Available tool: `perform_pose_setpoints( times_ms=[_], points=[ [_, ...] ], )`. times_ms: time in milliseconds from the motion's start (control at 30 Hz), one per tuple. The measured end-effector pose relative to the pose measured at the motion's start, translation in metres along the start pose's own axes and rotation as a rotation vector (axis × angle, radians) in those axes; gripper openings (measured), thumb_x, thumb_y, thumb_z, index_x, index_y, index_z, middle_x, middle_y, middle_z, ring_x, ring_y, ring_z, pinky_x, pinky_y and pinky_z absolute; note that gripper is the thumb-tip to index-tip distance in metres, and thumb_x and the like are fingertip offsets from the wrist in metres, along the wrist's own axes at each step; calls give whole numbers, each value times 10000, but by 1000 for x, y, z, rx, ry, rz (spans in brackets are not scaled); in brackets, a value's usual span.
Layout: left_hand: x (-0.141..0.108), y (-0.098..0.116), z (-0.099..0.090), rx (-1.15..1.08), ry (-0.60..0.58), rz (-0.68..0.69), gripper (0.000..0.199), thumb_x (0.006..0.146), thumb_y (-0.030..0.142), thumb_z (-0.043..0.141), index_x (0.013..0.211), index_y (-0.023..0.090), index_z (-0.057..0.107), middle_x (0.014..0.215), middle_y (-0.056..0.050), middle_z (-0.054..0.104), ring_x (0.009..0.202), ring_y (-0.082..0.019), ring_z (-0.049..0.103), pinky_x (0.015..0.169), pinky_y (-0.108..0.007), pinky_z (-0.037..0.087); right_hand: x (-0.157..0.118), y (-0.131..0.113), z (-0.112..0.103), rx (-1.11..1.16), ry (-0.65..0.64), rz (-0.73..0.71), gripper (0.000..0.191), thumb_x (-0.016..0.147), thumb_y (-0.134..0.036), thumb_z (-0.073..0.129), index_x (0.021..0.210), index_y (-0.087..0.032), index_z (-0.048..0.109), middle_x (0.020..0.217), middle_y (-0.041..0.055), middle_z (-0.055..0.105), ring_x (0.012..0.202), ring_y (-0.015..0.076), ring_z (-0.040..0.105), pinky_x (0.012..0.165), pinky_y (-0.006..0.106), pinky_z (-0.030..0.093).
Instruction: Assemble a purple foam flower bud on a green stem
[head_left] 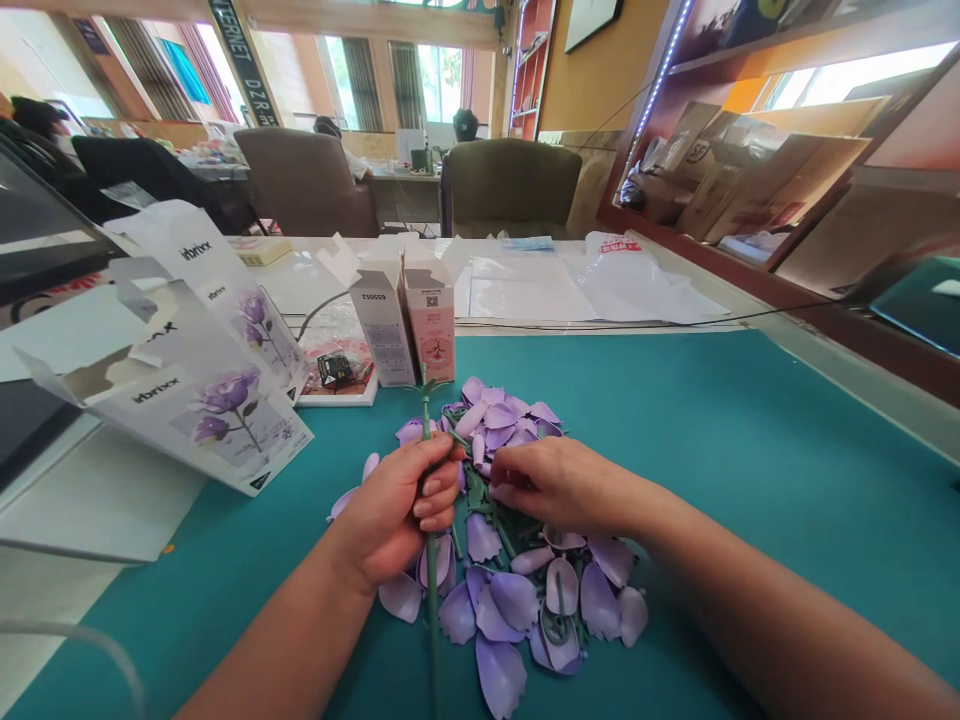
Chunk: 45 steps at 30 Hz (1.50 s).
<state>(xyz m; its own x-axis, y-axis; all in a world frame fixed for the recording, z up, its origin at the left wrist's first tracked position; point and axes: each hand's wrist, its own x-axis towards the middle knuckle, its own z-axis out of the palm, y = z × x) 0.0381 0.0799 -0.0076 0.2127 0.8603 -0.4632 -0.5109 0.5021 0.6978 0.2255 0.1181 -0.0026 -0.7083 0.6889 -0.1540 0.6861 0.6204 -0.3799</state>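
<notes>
A long green plastic flower stem [431, 600] stands nearly upright in my left hand [412, 500], whose fingers are wrapped around it. Small pointed green leaves spread at the stem's top. My right hand [562, 485] is in the heap of parts to the right, with fingers bent down and together; what they pinch, if anything, is hidden. Loose purple petals [501, 675] lie in a heap under and around both hands. Among them are green plastic leaf and stem pieces [476, 490] and several pale pink-lilac rounded parts [532, 560].
A green mat [712, 420] covers the desk. Opened white boxes with purple flower pictures [225, 420] lean at the left. Two upright cartons [431, 320] stand behind the heap, near a small tray with a black item [335, 370]. Chairs and seated people are beyond the desk.
</notes>
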Motion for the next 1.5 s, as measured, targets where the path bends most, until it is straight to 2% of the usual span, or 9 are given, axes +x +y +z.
perform_pose_setpoints(
  times_ms=[200,300,533,667,833,933,1067,1333,1500],
  points=[
    [1,-1,0,-17,-2,-2,359,953,226,440,611,141,507,456,75,328,358,-23,192,337,-128,215,-1,-1,-6,176,51,-38,53,845,-153,571,843,-171,622,762,0,624,672,118,509,619,242,343],
    [0,-1,0,-21,7,1,356,952,227,444,611,142,502,458,76,330,358,-22,198,339,-126,216,-1,-2,-9,265,88,-51,73,810,-99,569,808,-168,595,760,-10,589,682,109,493,639,237,359],
    [0,-2,0,-17,14,-4,335,953,242,452,646,136,534,449,80,325,352,-20,193,336,-124,209,-1,0,-9,635,225,-33,36,842,-194,573,843,-184,538,695,-42,520,633,93,460,576,227,370],
    [1,-2,0,-15,4,9,309,951,242,461,676,134,552,447,83,325,352,-21,193,338,-125,205,-3,-3,-13,806,292,4,155,826,-302,642,802,-176,553,624,-56,486,567,79,416,507,223,337],
    [1,-4,-1,-5,-1,-6,305,953,261,463,692,138,559,444,86,322,348,-24,188,338,-130,197,-6,-8,-17,1029,357,-10,265,776,-389,692,747,-185,525,705,-2,621,652,115,571,588,255,455],
    [2,-5,-1,-3,-6,-6,306,951,259,466,683,139,553,447,86,324,349,-23,190,338,-129,199,-7,-10,-17,1037,424,-45,260,782,-403,689,758,-182,553,712,-4,616,672,119,581,600,259,467],
    [3,-6,0,-2,-11,-13,309,949,251,464,669,143,538,453,85,324,349,-23,196,338,-128,210,-7,-11,-16,953,513,-54,229,805,-384,667,758,-182,569,660,-29,553,585,86,493,521,227,408],
    [2,-8,-1,4,-54,-1,226,901,254,535,703,147,554,473,86,340,352,-22,209,340,-119,230,-7,-14,-15,1000,434,-48,230,777,-363,660,760,-196,503,640,-36,547,576,91,524,516,216,437],
    [3,-8,-1,10,-56,-13,226,903,262,534,711,146,560,460,85,345,347,-23,213,340,-119,232,-6,-14,-11,902,485,-39,254,831,-408,610,746,-195,502,646,-31,522,579,93,478,517,228,403]
  ],
)
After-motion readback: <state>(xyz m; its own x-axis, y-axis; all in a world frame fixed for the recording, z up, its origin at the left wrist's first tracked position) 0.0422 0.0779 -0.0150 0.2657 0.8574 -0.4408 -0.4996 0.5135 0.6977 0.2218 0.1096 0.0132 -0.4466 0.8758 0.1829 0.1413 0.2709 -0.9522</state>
